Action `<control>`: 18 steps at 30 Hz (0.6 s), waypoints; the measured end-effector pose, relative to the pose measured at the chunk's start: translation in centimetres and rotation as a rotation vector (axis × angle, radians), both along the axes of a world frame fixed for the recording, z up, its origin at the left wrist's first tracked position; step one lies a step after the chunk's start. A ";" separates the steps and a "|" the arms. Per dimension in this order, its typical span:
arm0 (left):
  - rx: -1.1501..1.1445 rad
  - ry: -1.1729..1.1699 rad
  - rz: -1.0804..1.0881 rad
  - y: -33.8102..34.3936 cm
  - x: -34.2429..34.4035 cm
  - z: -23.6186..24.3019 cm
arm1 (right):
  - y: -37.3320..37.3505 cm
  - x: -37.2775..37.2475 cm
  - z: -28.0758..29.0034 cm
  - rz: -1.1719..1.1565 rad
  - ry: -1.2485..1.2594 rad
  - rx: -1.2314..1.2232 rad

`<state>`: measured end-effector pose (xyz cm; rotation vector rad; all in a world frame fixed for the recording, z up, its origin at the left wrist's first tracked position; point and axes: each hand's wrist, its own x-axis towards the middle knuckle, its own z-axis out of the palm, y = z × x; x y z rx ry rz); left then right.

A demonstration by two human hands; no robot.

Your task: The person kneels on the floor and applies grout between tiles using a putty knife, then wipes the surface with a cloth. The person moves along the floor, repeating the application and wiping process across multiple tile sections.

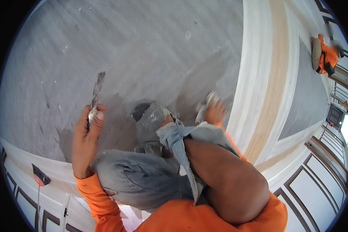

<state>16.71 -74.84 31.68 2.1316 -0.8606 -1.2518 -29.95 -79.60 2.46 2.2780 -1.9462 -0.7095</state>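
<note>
My left hand (87, 135) is closed round the handle of a narrow putty knife (98, 87), its stained blade pointing away from me above the grey floor (150, 46). Farther right, my right hand (215, 112) reaches past my bent knee and presses a crumpled whitish thing (202, 109), perhaps a rag, against the floor. Motion smears that hand, so the thing's exact kind is unclear. Darker patches (197, 83) mark the grey surface around it. Between my hands, my dusty shoe (152, 118) rests on the floor below my torn jeans (139, 178).
White and tan border strips (278, 77) run along the right of the grey floor. A person in orange (328, 56) sits low at the far right. A black and red broom-like tool (41, 176) with a long handle stands at the lower left, near panelled white walls (313, 185).
</note>
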 end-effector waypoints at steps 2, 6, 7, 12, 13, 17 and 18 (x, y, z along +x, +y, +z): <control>0.020 0.024 -0.014 0.0 -0.1 0.0 | -10.1 -2.3 0.6 -0.380 -0.013 -0.109; 0.041 -0.030 -0.011 0.5 0.7 -0.1 | -24.2 -1.6 2.9 -0.726 -0.073 -0.124; 0.035 -0.031 -0.019 0.6 0.9 -0.6 | -25.8 -0.9 2.1 -0.690 -0.027 -0.187; 0.068 -0.063 0.065 2.5 2.3 -0.4 | -19.3 6.6 -0.6 -0.119 -0.055 -0.029; 0.053 -0.044 0.102 2.6 2.5 -0.5 | -19.3 5.8 0.0 -0.101 -0.046 -0.034; 0.079 0.020 0.167 3.3 2.0 1.1 | -23.0 -0.4 2.1 -0.340 -0.081 -0.035; 0.094 0.033 0.156 3.4 1.9 1.5 | -23.9 -0.8 2.5 -0.484 -0.108 -0.045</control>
